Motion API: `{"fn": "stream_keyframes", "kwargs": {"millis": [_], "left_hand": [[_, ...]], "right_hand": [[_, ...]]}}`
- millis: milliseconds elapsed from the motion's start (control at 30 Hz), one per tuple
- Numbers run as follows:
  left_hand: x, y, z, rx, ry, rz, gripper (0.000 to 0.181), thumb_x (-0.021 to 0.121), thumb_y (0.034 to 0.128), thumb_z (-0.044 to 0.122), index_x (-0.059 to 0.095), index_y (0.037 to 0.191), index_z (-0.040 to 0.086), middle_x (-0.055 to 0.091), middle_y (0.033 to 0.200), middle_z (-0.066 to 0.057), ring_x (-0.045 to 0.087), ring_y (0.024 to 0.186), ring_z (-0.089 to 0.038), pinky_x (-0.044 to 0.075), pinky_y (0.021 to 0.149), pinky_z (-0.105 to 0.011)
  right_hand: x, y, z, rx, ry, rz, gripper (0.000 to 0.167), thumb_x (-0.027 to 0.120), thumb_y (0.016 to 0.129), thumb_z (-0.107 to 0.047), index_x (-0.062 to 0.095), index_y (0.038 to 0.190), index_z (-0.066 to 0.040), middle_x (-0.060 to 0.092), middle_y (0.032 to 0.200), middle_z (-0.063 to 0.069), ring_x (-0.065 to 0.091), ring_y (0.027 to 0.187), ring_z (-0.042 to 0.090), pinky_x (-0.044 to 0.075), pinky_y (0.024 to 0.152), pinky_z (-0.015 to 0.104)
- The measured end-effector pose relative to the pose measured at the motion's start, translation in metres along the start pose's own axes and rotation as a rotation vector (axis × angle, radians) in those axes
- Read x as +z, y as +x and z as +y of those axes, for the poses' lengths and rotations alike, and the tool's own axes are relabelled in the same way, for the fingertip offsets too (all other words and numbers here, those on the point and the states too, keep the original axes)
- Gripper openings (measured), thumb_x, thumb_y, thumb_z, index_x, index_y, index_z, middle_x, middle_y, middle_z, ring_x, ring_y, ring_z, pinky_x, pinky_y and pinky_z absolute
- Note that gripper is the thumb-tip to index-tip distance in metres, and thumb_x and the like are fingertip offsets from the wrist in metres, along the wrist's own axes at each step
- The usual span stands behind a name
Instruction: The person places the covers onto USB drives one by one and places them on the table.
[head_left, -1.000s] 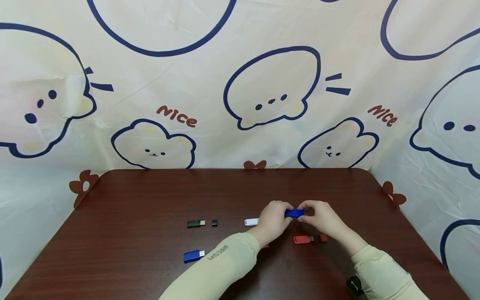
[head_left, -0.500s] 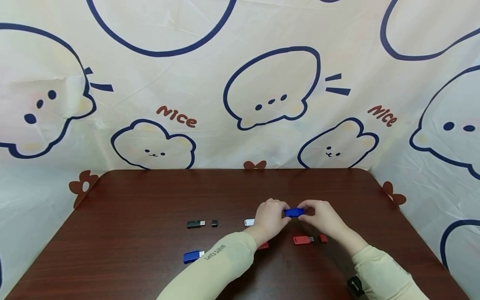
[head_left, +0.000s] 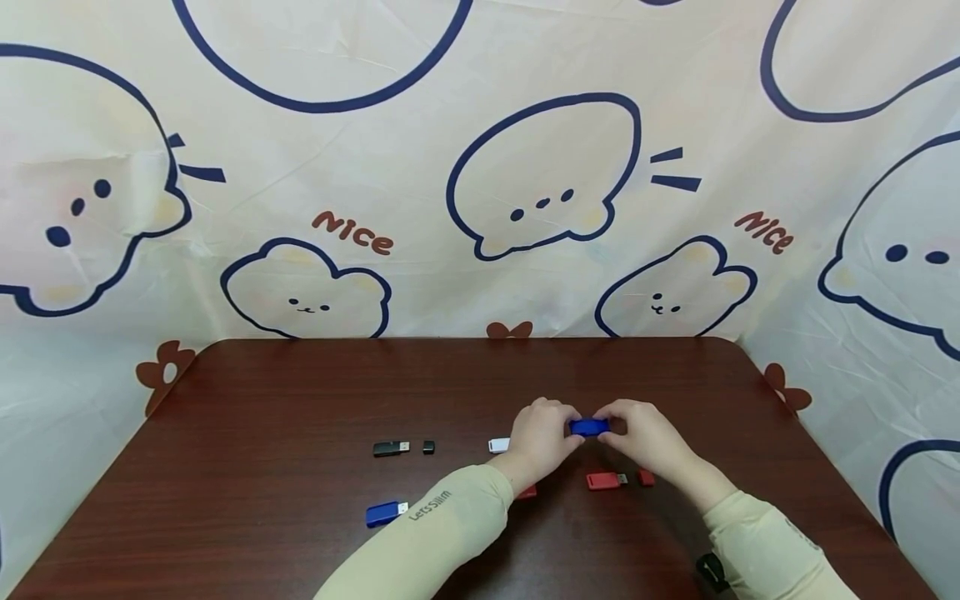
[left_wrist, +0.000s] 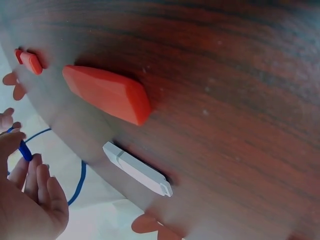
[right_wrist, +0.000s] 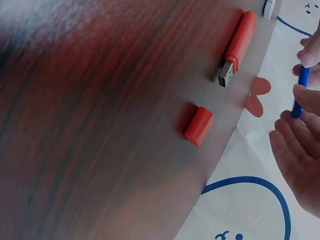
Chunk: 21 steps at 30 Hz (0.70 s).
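A blue USB stick (head_left: 589, 427) is held level between both hands, over the right middle part of the table. My left hand (head_left: 542, 440) pinches its left end between thumb and fingers, and my right hand (head_left: 651, 435) pinches the right end. In the right wrist view the blue stick (right_wrist: 302, 90) shows as one piece, partly covered by the fingers of the right hand (right_wrist: 300, 145). The left wrist view shows the left hand (left_wrist: 35, 200) with the dark blue stick (left_wrist: 25, 150) at its fingertips.
On the brown table (head_left: 300, 392) lie a black USB stick (head_left: 387, 449) with its cap (head_left: 429, 447) apart, another blue stick (head_left: 384, 513), a white stick (left_wrist: 137, 169) and a red stick (left_wrist: 107, 94). An uncapped red stick (head_left: 603, 481) lies beside a red cap (head_left: 646, 477).
Compared with a second ago, my left hand has shifted slightly left, covering more of the white stick and uncovering more of the red one. Both hands still hold the blue stick.
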<state>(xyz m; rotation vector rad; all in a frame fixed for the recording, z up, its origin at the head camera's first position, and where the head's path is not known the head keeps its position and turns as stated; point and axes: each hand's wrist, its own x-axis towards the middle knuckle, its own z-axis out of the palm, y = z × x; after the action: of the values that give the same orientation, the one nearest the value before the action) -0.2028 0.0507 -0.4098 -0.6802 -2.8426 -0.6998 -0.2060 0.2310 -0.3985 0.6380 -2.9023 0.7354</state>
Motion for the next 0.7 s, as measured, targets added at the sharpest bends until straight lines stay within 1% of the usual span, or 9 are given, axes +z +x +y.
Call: {"fn": "stream_keyframes", "kwargs": {"millis": [133, 233, 467, 700], "left_hand": [[-0.0012, -0.0005, -0.0003, 0.010, -0.002, -0.002, 0.023, 0.070, 0.0830, 0.031, 0.072, 0.101, 0.018, 0.071, 0.094, 0.003, 0.055, 0.083, -0.010, 0.046, 0.074, -0.023], [-0.0006, 0.0002, -0.0013, 0.015, 0.005, 0.007, 0.022, 0.069, 0.0835, 0.031, 0.072, 0.100, 0.018, 0.071, 0.093, 0.004, 0.056, 0.083, -0.010, 0.047, 0.074, -0.023], [-0.0006, 0.0006, -0.0010, 0.009, 0.009, -0.001, 0.021, 0.070, 0.0834, 0.031, 0.072, 0.099, 0.018, 0.070, 0.091, 0.004, 0.055, 0.081, -0.010, 0.046, 0.073, -0.023], [0.0006, 0.0020, 0.0007, 0.004, 0.036, -0.003, 0.018, 0.070, 0.0834, 0.030, 0.072, 0.096, 0.017, 0.070, 0.090, 0.004, 0.056, 0.081, -0.011, 0.046, 0.073, -0.024]], "right_hand": [[0.0005, 0.0005, -0.0003, 0.001, -0.001, -0.008, 0.018, 0.074, 0.077, -0.007, 0.069, 0.094, -0.005, 0.068, 0.090, 0.005, 0.061, 0.081, 0.017, 0.053, 0.073, 0.036], [0.0006, 0.0011, -0.0015, -0.006, -0.006, -0.007, 0.018, 0.073, 0.077, -0.007, 0.069, 0.095, -0.005, 0.068, 0.091, 0.005, 0.062, 0.082, 0.019, 0.053, 0.075, 0.038], [0.0007, 0.0001, -0.0030, -0.019, -0.017, -0.011, 0.020, 0.074, 0.077, -0.006, 0.069, 0.096, -0.005, 0.068, 0.091, 0.005, 0.061, 0.081, 0.017, 0.053, 0.075, 0.038], [0.0026, 0.0012, -0.0031, -0.030, -0.074, -0.004, 0.019, 0.075, 0.076, -0.007, 0.069, 0.094, -0.006, 0.066, 0.088, 0.003, 0.058, 0.079, 0.015, 0.053, 0.074, 0.037]]}}
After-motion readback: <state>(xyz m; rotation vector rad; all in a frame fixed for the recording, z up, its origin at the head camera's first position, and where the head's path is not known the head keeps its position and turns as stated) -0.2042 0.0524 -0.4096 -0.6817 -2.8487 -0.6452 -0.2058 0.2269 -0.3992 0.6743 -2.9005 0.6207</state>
